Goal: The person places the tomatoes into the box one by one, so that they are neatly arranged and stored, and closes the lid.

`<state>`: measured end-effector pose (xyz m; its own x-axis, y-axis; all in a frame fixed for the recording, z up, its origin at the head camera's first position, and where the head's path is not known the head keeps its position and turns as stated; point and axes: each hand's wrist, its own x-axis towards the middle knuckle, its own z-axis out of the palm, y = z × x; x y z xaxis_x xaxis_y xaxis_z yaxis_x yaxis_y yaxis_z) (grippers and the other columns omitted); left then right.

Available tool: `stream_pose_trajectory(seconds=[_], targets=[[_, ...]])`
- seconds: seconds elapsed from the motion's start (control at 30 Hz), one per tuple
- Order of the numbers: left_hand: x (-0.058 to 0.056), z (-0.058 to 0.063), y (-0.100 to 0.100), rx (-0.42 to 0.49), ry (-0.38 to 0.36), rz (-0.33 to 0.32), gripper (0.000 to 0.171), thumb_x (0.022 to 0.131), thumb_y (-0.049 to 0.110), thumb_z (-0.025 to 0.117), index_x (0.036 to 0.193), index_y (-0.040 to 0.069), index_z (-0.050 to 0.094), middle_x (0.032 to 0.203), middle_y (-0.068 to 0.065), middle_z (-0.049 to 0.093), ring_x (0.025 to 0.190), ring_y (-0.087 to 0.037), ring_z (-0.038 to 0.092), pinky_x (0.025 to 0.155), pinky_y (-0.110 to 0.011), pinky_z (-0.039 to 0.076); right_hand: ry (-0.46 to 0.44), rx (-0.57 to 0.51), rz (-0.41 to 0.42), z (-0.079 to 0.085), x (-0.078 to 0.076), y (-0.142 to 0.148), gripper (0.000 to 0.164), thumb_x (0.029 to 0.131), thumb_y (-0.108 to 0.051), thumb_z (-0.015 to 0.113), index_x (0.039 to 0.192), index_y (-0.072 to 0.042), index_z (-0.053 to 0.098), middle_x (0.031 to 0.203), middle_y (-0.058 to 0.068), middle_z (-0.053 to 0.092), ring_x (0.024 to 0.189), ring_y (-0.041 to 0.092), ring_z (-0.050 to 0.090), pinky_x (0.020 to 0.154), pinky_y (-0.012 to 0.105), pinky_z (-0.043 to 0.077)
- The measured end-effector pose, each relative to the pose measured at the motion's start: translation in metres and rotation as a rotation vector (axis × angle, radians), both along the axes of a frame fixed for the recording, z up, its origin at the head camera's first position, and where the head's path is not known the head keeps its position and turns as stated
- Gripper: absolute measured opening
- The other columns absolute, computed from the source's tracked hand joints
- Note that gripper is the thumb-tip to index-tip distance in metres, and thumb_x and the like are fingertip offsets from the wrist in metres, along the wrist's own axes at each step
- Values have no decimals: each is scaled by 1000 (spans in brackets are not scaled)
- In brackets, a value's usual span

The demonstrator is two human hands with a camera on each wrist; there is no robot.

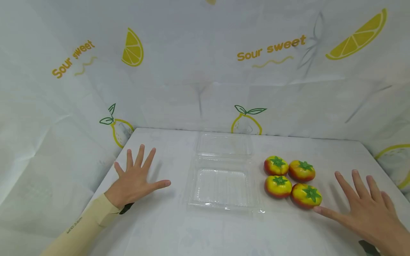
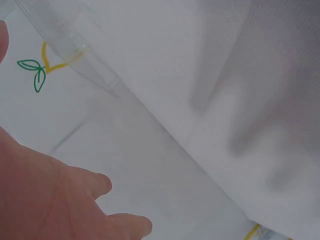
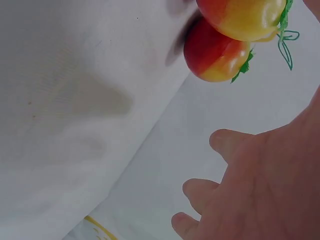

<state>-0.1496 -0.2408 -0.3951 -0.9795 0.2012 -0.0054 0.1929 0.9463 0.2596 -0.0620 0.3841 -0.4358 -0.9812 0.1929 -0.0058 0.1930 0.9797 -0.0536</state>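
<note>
My left hand is spread over the left side of the table, holding nothing. Its nearest object is a clear plastic clamshell box, lying unfolded mid-table with its lid laid back behind the base. To the right of the box sit several tomato-like fruits, yellow and red with green star-shaped leaf tops, including a front right fruit and a back left fruit. Fingers spread, my right hand holds nothing at the right. Its thumb tip appears beside the front right fruit; contact cannot be told. Two fruits show in the right wrist view, one partly cut off.
A white cloth covers the table. Behind it and at both sides hangs a white sheet printed with lemons and lettering. The table's back edge meets this sheet.
</note>
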Motion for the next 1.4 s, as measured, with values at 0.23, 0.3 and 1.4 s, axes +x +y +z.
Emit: stream_pose_trajectory(seconds=[0.23,0.3,1.4], targets=[[-6,-5,7,50,2,3,120,88,92,54,176,27,3,182,-20,-7,160,-67,-11,110,-98,1,20,-23,27,1,3,-4,140,80,-88,69,171,-3,4,169,43,-11,154,71,-6,118,90,3],[-8,-7,11,80,-6,7,117,90,91,52,176,28,2,182,-20,-6,160,-68,-9,111,-96,4,33,-16,37,2,2,-5,139,80,-87,70,171,-3,7,170,44,-7,153,72,-2,117,91,6],[-65,-8,94,844,-528,88,55,107,49,63,144,9,64,133,-18,70,108,-31,75,88,-39,68,-2,-82,231,38,-9,-46,101,77,-77,83,144,-4,62,131,32,59,94,40,67,77,66,63]])
